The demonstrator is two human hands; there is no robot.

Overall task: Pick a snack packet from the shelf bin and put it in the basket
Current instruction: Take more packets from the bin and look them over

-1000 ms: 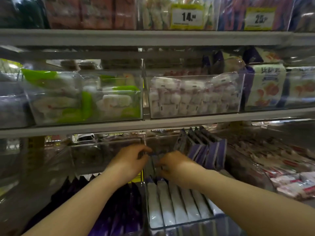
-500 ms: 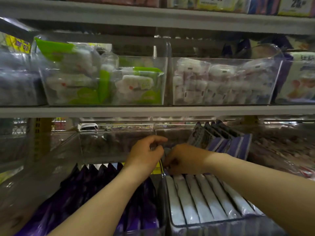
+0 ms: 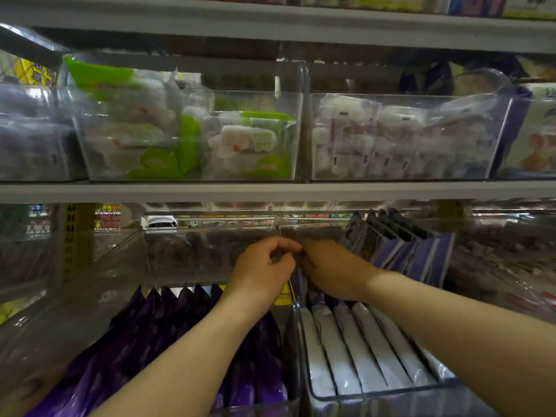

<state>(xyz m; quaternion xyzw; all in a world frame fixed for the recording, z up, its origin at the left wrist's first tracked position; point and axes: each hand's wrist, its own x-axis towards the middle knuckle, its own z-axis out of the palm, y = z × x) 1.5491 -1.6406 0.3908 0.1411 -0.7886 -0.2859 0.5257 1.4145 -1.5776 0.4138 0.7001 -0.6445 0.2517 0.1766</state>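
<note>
At 5 o'clock, nearest you, white packets (image 3: 355, 356) lie in a clear bin (image 3: 376, 390), likely your snack; purple packets (image 3: 180, 341) sit at 7. Past them your left hand (image 3: 261, 269) and right hand (image 3: 334, 269) meet, fingers curled, but I cannot tell what they hold. Pinch one packet top and lift straight up. Lilac packets (image 3: 421, 257) at 2 crowd you. Green sweets (image 3: 249, 139) sit at 11. No basket shows.
</note>
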